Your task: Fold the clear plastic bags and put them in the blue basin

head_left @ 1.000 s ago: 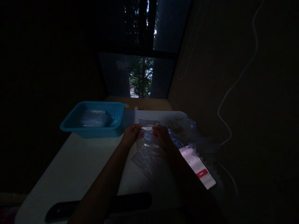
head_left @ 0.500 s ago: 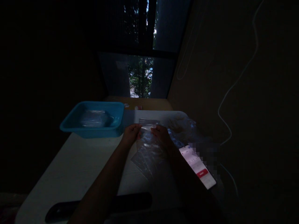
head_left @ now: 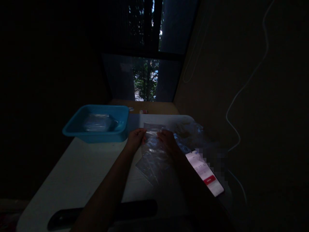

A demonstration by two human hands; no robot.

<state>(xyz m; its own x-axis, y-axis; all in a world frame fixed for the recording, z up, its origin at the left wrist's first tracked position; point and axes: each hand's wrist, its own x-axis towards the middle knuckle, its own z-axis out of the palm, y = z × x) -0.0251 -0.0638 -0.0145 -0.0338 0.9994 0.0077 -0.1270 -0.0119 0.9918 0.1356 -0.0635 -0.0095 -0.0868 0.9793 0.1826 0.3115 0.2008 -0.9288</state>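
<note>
A clear plastic bag (head_left: pixel 154 141) is held over the white table (head_left: pixel 101 161) by both hands. At its left edge, my left hand (head_left: pixel 136 138) pinches it between thumb and fingers. My right hand (head_left: pixel 166 138) grips the right edge, its fingers closed on the film. Under the held bag lies more clear plastic (head_left: pixel 146 170), with one corner sticking out to the left. Crumpled clear plastic (head_left: pixel 190 129) spreads on the table to the right of my right hand. The dim light hides fine detail.
A blue plastic basin (head_left: pixel 96 138) with a clear plastic packet (head_left: pixel 98 122) inside stands at the back left. A lit phone (head_left: pixel 205 174) lies on the right. A black handle-like slot (head_left: pixel 137 207) is at the front edge. A white cable (head_left: pixel 251 79) hangs along the right wall.
My right hand's fingers have shifted very slightly at the bag's edge. My left hand and the bag stay almost where they were.
</note>
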